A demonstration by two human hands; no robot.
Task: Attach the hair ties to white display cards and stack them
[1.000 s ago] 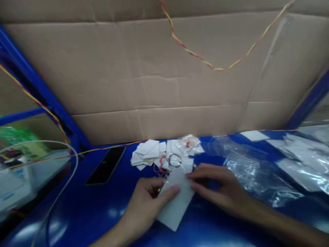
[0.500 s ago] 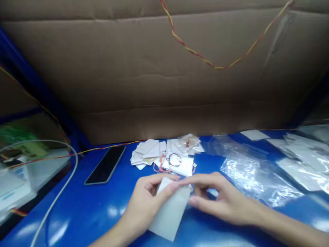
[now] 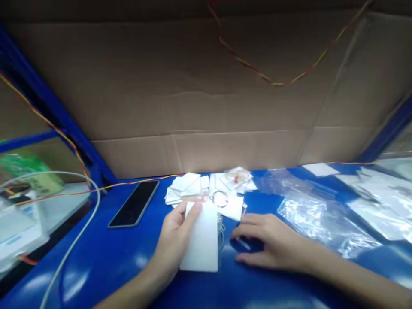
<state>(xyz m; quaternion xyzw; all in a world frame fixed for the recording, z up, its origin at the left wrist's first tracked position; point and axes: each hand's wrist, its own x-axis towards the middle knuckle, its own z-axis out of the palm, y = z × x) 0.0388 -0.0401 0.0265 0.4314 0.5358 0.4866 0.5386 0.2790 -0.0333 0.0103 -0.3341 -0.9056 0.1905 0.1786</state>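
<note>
My left hand (image 3: 175, 234) grips a blank white card (image 3: 202, 240) by its left edge, with the thumb on its face. Just right of the card, a thin grey cord (image 3: 221, 231) lies looped on the blue table. My right hand (image 3: 264, 240) is apart from the card, fingers curved and spread, with nothing visible between them. Beyond both hands sits a pile of white cards (image 3: 186, 184). Beside it, a dark ring-shaped bracelet (image 3: 220, 199) rests on another white card.
A black phone (image 3: 134, 205) lies left of the pile. Clear plastic bags (image 3: 318, 219) and white packets (image 3: 380, 206) cover the right side. A white cable (image 3: 75, 240) curves along the left, and a cardboard panel (image 3: 206, 86) stands behind with a twisted red-yellow wire (image 3: 273, 83).
My right hand has let go of the card's top and drawn away to the right. My left hand has turned the card upright and moved it slightly left.
</note>
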